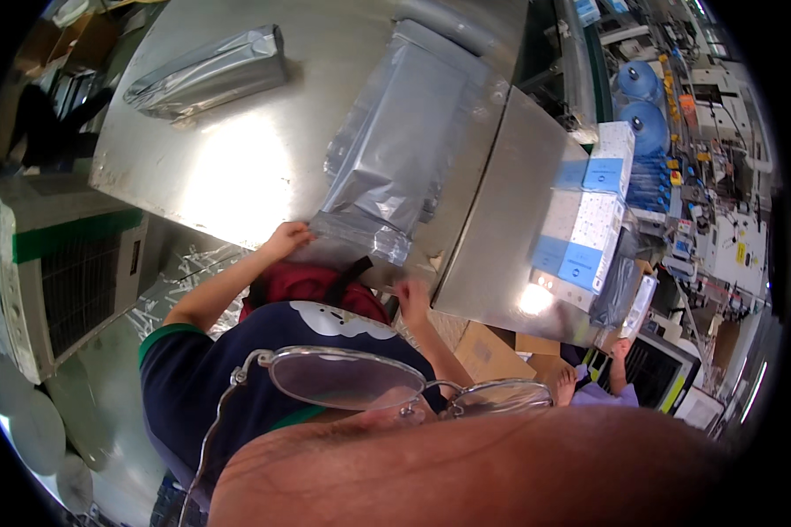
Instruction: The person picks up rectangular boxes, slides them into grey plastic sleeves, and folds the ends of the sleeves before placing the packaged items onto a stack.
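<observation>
Where the steel tabletop [325, 79] meets the person, silver plastic bags [413, 114] lie flat

Overlapping lengthwise, they end near the tabletop's front edge, probably for easy reach. A bulkier silver bag [211, 75] rests well apart, far left, seemingly out of the way. The left hand's [290, 237] grip pinches the nearest left corner, perhaps steadying it; the right hand [412, 299] blurs beside the front edge, grip impossible to tell.

Metal table [325, 53] reflected bright glare [237, 167]. Grilled unit [79, 272] with green band [75, 235] stood left, near grey-green floor [105, 422]. Machinery [729, 237] crowded far right.
</observation>
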`<state>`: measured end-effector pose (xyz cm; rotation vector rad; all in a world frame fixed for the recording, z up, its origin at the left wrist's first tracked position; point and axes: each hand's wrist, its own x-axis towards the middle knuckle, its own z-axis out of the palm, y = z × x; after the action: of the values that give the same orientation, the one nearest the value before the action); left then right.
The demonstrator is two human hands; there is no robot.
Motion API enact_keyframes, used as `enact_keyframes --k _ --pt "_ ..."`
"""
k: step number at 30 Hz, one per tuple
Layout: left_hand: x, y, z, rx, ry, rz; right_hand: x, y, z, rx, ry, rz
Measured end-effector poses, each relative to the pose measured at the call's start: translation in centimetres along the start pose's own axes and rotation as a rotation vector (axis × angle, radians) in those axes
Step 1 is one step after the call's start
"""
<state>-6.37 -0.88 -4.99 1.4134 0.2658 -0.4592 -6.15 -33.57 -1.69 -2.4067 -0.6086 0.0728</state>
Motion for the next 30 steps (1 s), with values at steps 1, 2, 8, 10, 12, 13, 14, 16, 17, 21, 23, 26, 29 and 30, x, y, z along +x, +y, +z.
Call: enact_keyframes --k 1,2,8,10,12,13,14,16,17,21,23,26,29,30 --pt "-0.1 0.6 -0.6 0.039 -0.026 0.002 -1.1 0.2 -1.2 -0.037 -0.055 -0.082" --pt "0.0 1.1 -0.8 0.076 -0.049 0.004 -1.9 0.5 -2.0 -0.074 -0.115 -0.164" --pt "1.9 3.5 1.6 0.123 -0.261 0.110 12.0 -8.7 2.9 0.425 0.013 -0.048" --pt "2.1 3.5 1.8 0.088 -0.272 0.107 13.3 -9.0 5.5 0.543 0.079 -0.084" --pt "2.4 3.2 1.6 0.055 -0.253 0.094 13.4 -8.5 6.7 0.666 0.019 0.079" --pt "2.3 3.0 1.4 0.052 -0.247 0.081 12.8 -7.6 6.5 0.701 0.150 0.120" --pt "1.8 2.8 1.2 0.050 -0.240 0.065 11.3 -6.3 5.9 0.754 0.263 0.268" --pt "0.4 2.8 1.0 0.267 -0.209 -0.008 5.8 -3.9 1.6 0.641 0.250 0.467" --pt "-0.3 4.2 0.5 0.500 -0.187 -0.059 1.2 -1.9 -0.4 0.314 -0.040 0.535" --pt "0.4 7.2 -0.6 1.473 0.298 0.734 -12.6 5.3 -4.3 -0.376 -1.147 0.166" --pt "1.6 9.6 -1.4 1.726 -0.002 0.989 -4.7 1.6 -6.8 -0.158 -0.912 0.369" --pt "4.9 8.7 -1.5 1.677 -0.321 1.162 7.4 0.2 -5.1 -0.501 -0.288 -0.440" --pt "7.6 8.9 -2.0 1.328 -0.241 1.116 11.3 2.8 -3.2 -0.277 -0.189 -0.465" --pt "7.8 8.8 -2.0 1.144 -0.151 1.020 11.6 3.0 -3.6 -0.157 -0.079 -0.438"
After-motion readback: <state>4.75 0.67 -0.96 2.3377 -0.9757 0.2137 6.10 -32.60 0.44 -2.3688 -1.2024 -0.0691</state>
